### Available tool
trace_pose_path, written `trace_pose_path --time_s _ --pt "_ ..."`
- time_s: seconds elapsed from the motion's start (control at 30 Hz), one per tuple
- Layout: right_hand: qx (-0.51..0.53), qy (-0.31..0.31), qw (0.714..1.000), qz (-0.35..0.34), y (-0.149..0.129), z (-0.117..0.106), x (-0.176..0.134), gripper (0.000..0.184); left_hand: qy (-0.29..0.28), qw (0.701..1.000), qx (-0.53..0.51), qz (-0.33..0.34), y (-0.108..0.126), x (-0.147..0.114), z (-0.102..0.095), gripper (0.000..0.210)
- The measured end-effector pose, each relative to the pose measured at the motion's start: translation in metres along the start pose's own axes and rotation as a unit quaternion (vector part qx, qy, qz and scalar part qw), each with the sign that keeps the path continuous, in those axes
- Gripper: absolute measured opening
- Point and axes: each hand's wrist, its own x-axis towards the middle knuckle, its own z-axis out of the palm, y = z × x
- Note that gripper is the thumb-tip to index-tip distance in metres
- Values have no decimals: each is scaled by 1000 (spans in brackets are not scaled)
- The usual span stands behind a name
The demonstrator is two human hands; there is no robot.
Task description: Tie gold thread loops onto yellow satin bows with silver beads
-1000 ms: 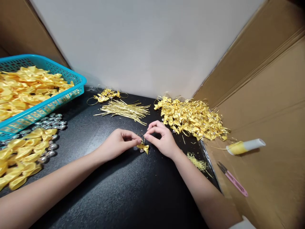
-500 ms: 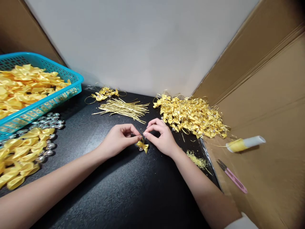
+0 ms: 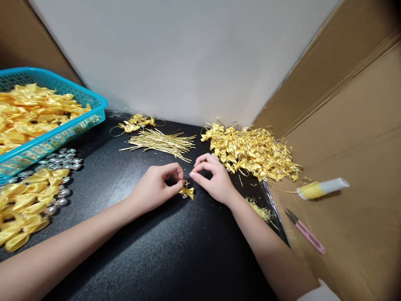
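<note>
A small yellow ribbon bow (image 3: 187, 192) with a shiny bead hangs just below the fingertips of my left hand (image 3: 158, 182). Thumb and forefinger of that hand pinch the thin gold cord of the bow, which partly shows above it. My right hand (image 3: 214, 177) is a short way to the right, its thumb and forefinger pressed together. Whatever those right fingertips hold, if anything, is too small to make out. Behind both hands lies a bundle of cut gold cords (image 3: 161, 143).
A heap of finished corded bows (image 3: 250, 152) is at the back right, a few more (image 3: 138, 122) at the back left. Left are a blue basket (image 3: 94, 100) of bows, loose bows (image 3: 21, 205) and silver beads (image 3: 64, 192). Thread scraps (image 3: 260, 210), pink snips (image 3: 307, 234) and a thread spool (image 3: 322, 188) lie right.
My hands have drawn slightly apart; the left moved a little left and its fingers curled more. The bow stays below the left fingertips.
</note>
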Motion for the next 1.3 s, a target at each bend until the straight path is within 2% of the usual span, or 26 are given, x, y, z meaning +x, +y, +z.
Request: trace_pose_path --time_s 0.33,0.73,1.0,1.17,1.3 --pt "17 23 1000 -9 -2 -3 1 10 -49 996 76 16 2 2 -3 11" --pt "26 44 999 1 -1 -3 1 11 -80 988 128 23 -3 4 -4 21" --pt "20 37 999 10 0 0 1 10 -81 995 49 22 -2 10 -15 28" --pt "33 38 999 11 -1 2 1 10 -113 994 0 16 -2 13 -16 21" --pt "34 30 999 17 -3 4 1 11 -103 994 -6 22 -1 13 -14 21"
